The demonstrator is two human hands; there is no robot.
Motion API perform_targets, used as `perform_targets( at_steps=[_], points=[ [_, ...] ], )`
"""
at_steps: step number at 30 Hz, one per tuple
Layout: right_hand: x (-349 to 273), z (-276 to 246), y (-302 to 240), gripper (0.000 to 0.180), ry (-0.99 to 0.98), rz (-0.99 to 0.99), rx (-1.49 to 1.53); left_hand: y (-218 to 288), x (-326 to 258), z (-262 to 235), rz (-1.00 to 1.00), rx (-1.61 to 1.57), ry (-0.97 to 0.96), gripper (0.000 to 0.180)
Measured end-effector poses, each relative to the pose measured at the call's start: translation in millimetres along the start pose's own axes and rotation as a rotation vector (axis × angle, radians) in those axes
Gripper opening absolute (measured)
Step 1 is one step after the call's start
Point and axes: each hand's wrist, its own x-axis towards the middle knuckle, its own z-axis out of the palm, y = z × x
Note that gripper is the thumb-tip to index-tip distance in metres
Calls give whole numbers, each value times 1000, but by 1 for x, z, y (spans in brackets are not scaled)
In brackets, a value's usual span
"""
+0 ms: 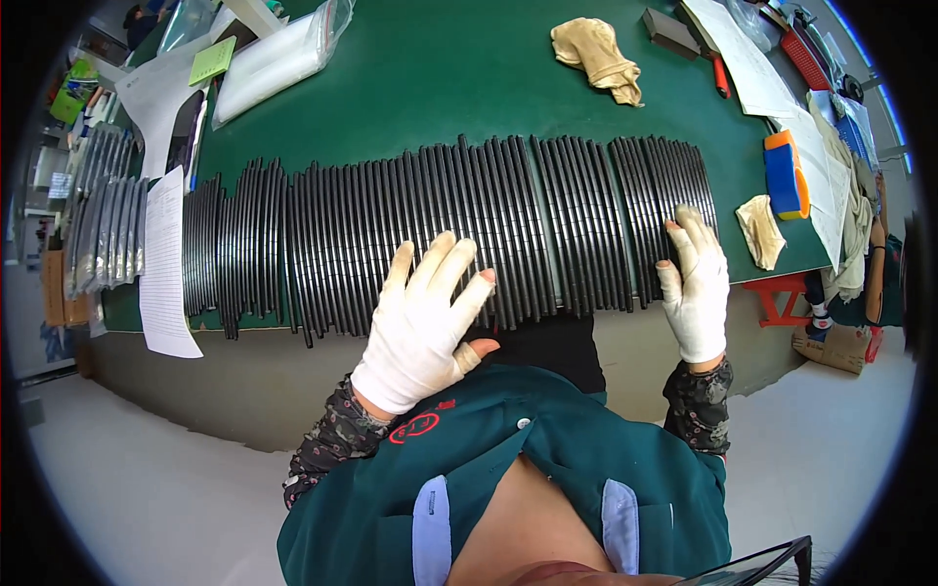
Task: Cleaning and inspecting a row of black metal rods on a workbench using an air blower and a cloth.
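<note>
Dozens of thin black rods, plastic or metal by the look, (pixel 440 230) lie side by side in one long row across the green table mat (pixel 469 78), packed edge to edge, probably so they can be evened up and counted as a batch. Both gloved hands lie flat on that row. Left hand in a white fingertip-less cotton glove (pixel 425 327) is spread open, palm down, fingers fanned over the rods near the row's middle, near edge; grips nothing, seems to press them so they don't roll. Right hand in the same kind of glove (pixel 696 283) also open, flat, fingers together, set against the row's right end as if squaring it off.

Beyond the right hand: crumpled beige cloth (pixel 760 230), blue and orange block (pixel 785 174), white paper sheets (pixel 772 88). Farther ahead of it, a bunched tan glove (pixel 598 57) and a dark grey block (pixel 669 29). Left of the left hand: white paper slip hanging over the table edge (pixel 164 264), more dark rods stacked past it (pixel 103 230). Far ahead on the left, clear plastic bag (pixel 278 54) and small green note (pixel 211 61).
</note>
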Motion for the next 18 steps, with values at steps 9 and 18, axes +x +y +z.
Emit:
perform_targets(
  at_steps=[9,18],
  points=[
    [-1,3,1,39,7,-17,-22,-2,-5,6,-47,-52,114,62],
    [-4,6,0,38,37,-7,-23,0,-2,7,-61,-41,127,59]
  ],
)
